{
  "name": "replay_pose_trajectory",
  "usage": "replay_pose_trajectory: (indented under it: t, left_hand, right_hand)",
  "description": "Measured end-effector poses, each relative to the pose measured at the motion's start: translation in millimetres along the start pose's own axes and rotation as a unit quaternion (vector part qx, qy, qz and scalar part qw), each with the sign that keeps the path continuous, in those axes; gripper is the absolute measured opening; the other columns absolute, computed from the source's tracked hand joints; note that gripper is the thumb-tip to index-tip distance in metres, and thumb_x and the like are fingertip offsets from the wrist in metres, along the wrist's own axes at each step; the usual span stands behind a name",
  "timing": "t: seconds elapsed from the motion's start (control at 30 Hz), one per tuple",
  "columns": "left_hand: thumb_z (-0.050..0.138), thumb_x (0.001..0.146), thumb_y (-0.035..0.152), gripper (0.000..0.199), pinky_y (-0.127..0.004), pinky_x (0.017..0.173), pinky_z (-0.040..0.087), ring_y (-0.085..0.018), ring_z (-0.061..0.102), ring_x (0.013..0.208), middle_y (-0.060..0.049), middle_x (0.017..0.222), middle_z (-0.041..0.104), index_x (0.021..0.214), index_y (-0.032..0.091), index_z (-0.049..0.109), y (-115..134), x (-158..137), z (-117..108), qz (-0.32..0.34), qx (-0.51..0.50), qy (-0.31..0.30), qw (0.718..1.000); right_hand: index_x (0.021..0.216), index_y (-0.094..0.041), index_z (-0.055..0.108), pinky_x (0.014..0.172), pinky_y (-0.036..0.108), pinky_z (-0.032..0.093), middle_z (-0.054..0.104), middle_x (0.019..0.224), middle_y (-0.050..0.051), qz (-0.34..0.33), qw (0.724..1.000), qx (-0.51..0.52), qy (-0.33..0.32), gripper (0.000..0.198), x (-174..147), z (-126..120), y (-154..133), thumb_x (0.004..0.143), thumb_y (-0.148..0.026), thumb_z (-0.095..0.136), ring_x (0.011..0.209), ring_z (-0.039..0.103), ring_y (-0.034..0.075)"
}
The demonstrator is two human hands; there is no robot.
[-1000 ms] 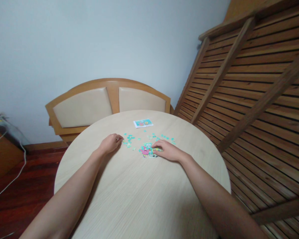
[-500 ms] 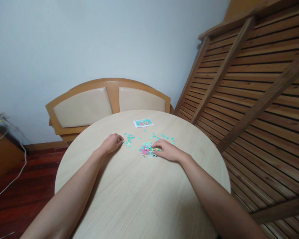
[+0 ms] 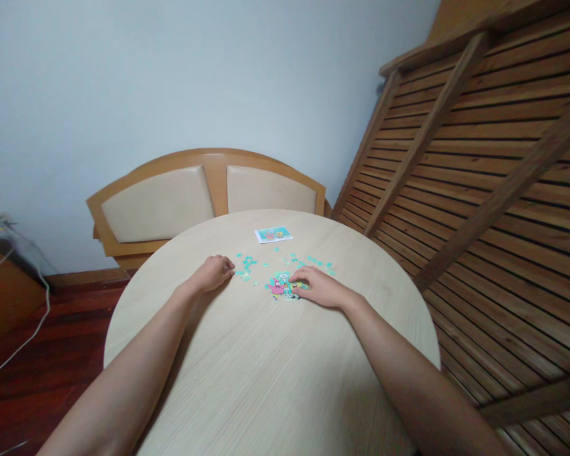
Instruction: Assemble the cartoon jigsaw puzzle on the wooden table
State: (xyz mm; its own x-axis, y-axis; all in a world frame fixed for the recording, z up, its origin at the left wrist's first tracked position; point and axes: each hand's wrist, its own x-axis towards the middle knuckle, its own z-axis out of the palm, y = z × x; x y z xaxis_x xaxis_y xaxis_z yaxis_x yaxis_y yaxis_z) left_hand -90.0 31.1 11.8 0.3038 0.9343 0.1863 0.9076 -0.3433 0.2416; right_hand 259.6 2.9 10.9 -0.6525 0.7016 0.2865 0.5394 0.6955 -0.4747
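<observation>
A small, partly joined cardboard-looking jigsaw section with a pink figure on turquoise (image 3: 277, 289) lies flat near the middle of the round, pale wood-grain counter (image 3: 266, 373). The bare right hand (image 3: 325, 288) rests at its right side, covering part of it; the fingers are parted, with the tips of the thumb and forefinger over the yellow area, and whether they press on it is not clear. The bare left hand (image 3: 213, 273) is beside the left scatter of small turquoise pieces (image 3: 247, 261), its fingers drawn together as in a pinch; I cannot tell whether they hold 1 of the pieces.

Judging by what lies there, the work looks partway along. The central figures appear to be put together, with the pink figure the clearest part. What seems left is mostly turquoise background: the left scatter, plus a right scatter of small turquoise pieces (image 3: 315, 260) beyond the right hand, with a few more in between. There are too many to count surely, and several outlines blur. Behind all of these, apart from both hands, lies a white-edged rectangular sheet with a turquoise cartoon picture (image 3: 273, 235).
</observation>
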Motion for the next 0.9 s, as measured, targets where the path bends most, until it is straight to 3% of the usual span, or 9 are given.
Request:
replay_pose_trajectory:
  t: [0.47,0.7,0.9]
  left_hand:
    - [0.056,0.083,0.030,0.022,-0.032,0.088,0.048,-0.024,0.066,0.097,-0.011,0.103,0.072,0.094,0.017,0.069,3,-1,0,-0.001,-0.024,-0.001,1.000]
    - [0.054,0.082,0.030,0.026,-0.028,0.076,0.049,-0.021,0.069,0.085,-0.007,0.097,0.074,0.099,0.018,0.069,8,-3,-3,0.000,-0.074,-0.005,0.997]
    - [0.052,0.087,0.030,0.023,-0.029,0.080,0.048,-0.021,0.069,0.089,-0.007,0.097,0.076,0.093,0.020,0.071,21,-1,-4,0.025,-0.093,0.010,0.995]
  right_hand:
    - [0.110,-0.019,0.071,0.099,0.039,0.045,0.069,0.109,0.009,0.005,1.000,-0.002,-0.007,0.025,-1,-1,-1,0.089,-0.031,0.065,0.106,0.060,0.023]
    - [0.113,-0.021,0.071,0.099,0.039,0.045,0.068,0.111,0.009,0.004,1.000,-0.006,-0.007,0.030,-2,0,-1,0.086,-0.033,0.067,0.108,0.059,0.024]
    - [0.116,-0.021,0.069,0.103,0.042,0.042,0.066,0.116,0.011,0.015,0.999,-0.035,-0.004,0.030,-1,1,-4,0.089,-0.033,0.064,0.113,0.058,0.026]
